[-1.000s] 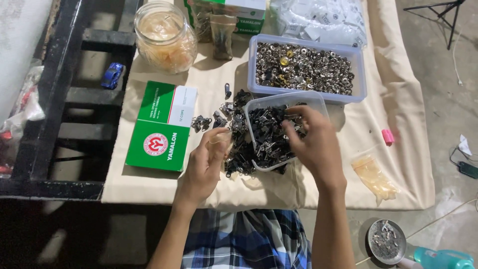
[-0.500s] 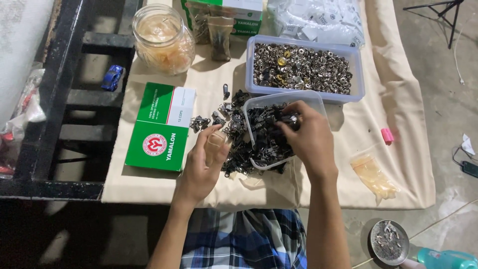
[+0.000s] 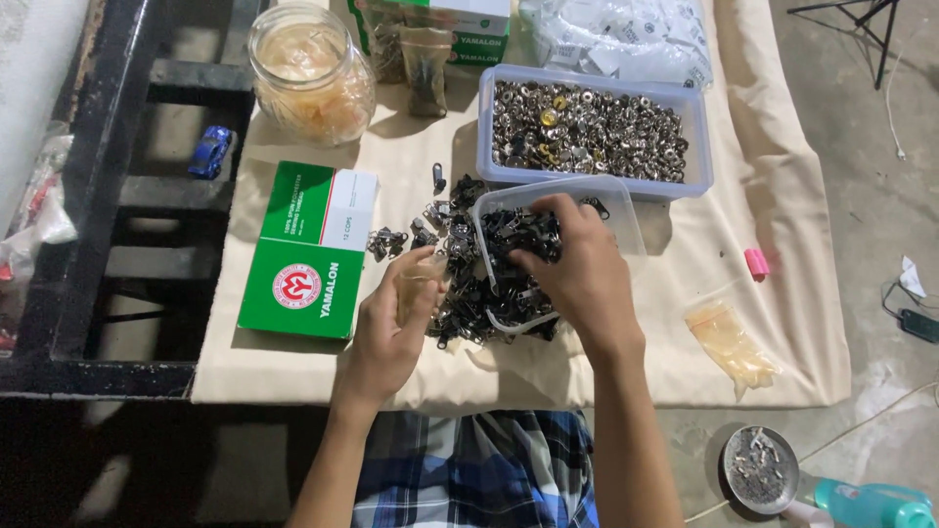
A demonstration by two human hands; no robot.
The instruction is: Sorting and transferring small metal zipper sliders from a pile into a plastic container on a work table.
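Observation:
My left hand (image 3: 391, 328) holds a small clear plastic bag (image 3: 423, 279) upright by the pile of black zipper sliders (image 3: 460, 308) on the beige cloth. My right hand (image 3: 579, 274) reaches into a clear plastic tub (image 3: 626, 207) that lies tilted on the pile. Its fingers curl down into the black sliders inside the tub, and the fingertips are hidden among them. Behind it stands a larger clear tub (image 3: 700, 147) filled with silver metal parts.
A green and white box (image 3: 308, 249) lies left of the pile, with a glass jar (image 3: 311, 73) behind it. A pink piece (image 3: 756, 262) and a clear bag of yellowish bits (image 3: 732, 342) lie at the right. A black metal frame (image 3: 108, 196) runs along the left, holding a blue toy car (image 3: 210, 152).
My right hand has moved from the tub's right rim leftward and deeper into the sliders. My left hand with the bag has barely shifted.

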